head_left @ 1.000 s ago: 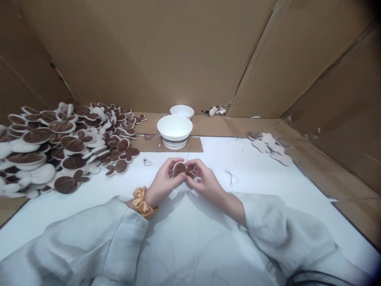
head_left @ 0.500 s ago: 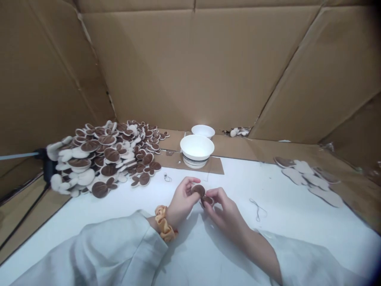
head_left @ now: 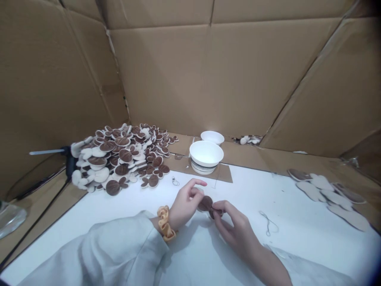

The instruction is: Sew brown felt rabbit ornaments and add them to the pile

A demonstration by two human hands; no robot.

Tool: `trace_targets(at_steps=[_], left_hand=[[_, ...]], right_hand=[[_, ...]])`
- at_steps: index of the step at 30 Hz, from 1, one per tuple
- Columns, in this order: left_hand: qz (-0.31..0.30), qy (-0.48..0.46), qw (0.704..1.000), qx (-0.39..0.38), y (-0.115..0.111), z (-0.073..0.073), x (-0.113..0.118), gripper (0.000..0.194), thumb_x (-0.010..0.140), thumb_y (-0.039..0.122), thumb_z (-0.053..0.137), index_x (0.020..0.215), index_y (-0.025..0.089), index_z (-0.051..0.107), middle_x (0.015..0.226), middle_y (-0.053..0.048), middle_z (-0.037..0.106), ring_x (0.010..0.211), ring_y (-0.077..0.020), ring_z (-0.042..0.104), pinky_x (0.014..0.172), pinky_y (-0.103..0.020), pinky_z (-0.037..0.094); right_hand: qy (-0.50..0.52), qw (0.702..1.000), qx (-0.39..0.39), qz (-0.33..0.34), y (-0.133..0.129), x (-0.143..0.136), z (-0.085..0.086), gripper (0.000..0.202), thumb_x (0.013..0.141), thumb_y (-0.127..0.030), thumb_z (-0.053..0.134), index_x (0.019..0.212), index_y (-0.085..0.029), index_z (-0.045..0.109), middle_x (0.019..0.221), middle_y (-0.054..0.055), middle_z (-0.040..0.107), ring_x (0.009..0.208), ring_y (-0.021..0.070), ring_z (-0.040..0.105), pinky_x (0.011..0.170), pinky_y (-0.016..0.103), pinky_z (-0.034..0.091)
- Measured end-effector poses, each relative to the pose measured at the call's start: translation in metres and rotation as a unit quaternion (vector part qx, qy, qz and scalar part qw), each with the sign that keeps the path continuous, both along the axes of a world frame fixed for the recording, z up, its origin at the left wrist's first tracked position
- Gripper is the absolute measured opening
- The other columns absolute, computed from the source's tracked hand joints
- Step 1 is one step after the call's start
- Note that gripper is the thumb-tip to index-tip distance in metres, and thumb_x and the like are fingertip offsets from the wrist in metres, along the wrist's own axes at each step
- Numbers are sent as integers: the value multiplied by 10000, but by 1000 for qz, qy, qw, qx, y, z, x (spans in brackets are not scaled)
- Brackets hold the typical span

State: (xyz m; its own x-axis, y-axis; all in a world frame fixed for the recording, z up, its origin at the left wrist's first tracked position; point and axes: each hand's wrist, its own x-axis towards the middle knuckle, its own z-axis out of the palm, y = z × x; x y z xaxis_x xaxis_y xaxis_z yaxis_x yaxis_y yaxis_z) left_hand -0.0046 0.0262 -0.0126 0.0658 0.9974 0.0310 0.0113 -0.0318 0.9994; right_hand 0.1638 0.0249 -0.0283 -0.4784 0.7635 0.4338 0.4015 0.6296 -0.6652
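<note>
My right hand [head_left: 238,226] pinches the small ears of a brown bunny-shaped plush patch [head_left: 205,203] between thumb and fingertips, above the white table. Beside the patch's round end is my left hand [head_left: 187,203], its index finger stretched out and the other fingers loosely bent. Whether its thumb still touches the patch is hidden. A yellow scrunchie [head_left: 166,224] circles the left wrist. Just beyond the hands stands a white bowl [head_left: 205,153] with dark bands around its lower part.
To the left lies a big pile of similar brown and white patches [head_left: 122,155], with a black glue gun [head_left: 70,161] and cord beside it. A second white bowl [head_left: 212,137] sits behind. Flat pieces [head_left: 327,190] and a thin cord loop [head_left: 268,224] are at right. Cardboard walls [head_left: 223,79] surround the table.
My left hand has loosened its hold on the patch and its index finger has stretched out. My right hand keeps its pinch on the ears. The camera view has turned slightly left.
</note>
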Motion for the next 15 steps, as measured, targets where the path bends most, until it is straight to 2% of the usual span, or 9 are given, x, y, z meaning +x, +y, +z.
trace_targets(at_steps=[2, 4, 7, 9, 11, 13, 14, 15], left_hand=[[-24, 62, 997, 46, -7, 3, -2, 287, 774, 218, 484, 1056, 178, 519, 661, 16, 562, 642, -119, 538, 599, -223, 392], [-29, 137, 988, 69, -9, 8, -4, 306, 748, 183, 507, 1050, 191, 556, 678, 15, 571, 644, -120, 523, 601, -225, 390], [13, 175, 982, 67, 2, 31, -20, 211, 761, 185, 488, 944, 172, 593, 664, 2, 596, 626, -125, 539, 590, -233, 413], [56, 180, 979, 77, 16, 60, -49, 193, 757, 229, 530, 926, 149, 577, 710, -19, 622, 652, -135, 577, 604, -240, 444], [162, 212, 958, 106, 27, 94, -92, 256, 748, 268, 562, 966, 134, 564, 725, -18, 620, 635, -121, 583, 595, -233, 456], [284, 263, 909, 154, 31, 126, -141, 334, 757, 291, 567, 1027, 96, 547, 762, -7, 606, 649, -91, 584, 626, -223, 462], [300, 295, 895, 150, 30, 139, -162, 388, 785, 300, 542, 1106, 84, 508, 817, -2, 598, 676, -75, 587, 665, -239, 466], [359, 330, 860, 149, 30, 150, -180, 396, 793, 315, 528, 1102, 68, 509, 782, 17, 578, 643, -59, 578, 663, -257, 473]], right_hand=[[10, 999, -51, -15, 1, -1, 2, 61, 834, -176, 438, 854, -231, 453, 767, 29, 599, 660, 157, 582, 602, 277, 488], [20, 995, -93, -23, 2, -3, 4, 43, 836, -214, 446, 872, -227, 465, 757, 27, 602, 658, 159, 585, 618, 289, 495], [35, 988, -146, -37, 1, -5, 7, 186, 841, -277, 460, 1021, -231, 443, 932, 62, 605, 718, 159, 598, 644, 302, 510], [49, 982, -172, -55, 1, -3, 8, 250, 847, -319, 460, 1081, -243, 413, 1054, 82, 572, 760, 160, 598, 610, 290, 515], [60, 980, -170, -78, 4, 5, 9, 256, 850, -343, 459, 1083, -244, 415, 1065, 87, 565, 786, 167, 596, 583, 282, 513], [66, 983, -133, -109, 11, 19, 13, 258, 846, -344, 472, 1073, -230, 432, 1018, 87, 582, 798, 173, 600, 631, 303, 514], [70, 984, -108, -126, 15, 29, 16, 257, 844, -344, 477, 1067, -221, 440, 996, 89, 591, 797, 176, 605, 660, 318, 512], [79, 984, -79, -142, 20, 40, 21, 256, 835, -347, 492, 1047, -209, 451, 960, 89, 603, 771, 176, 611, 667, 328, 511]])
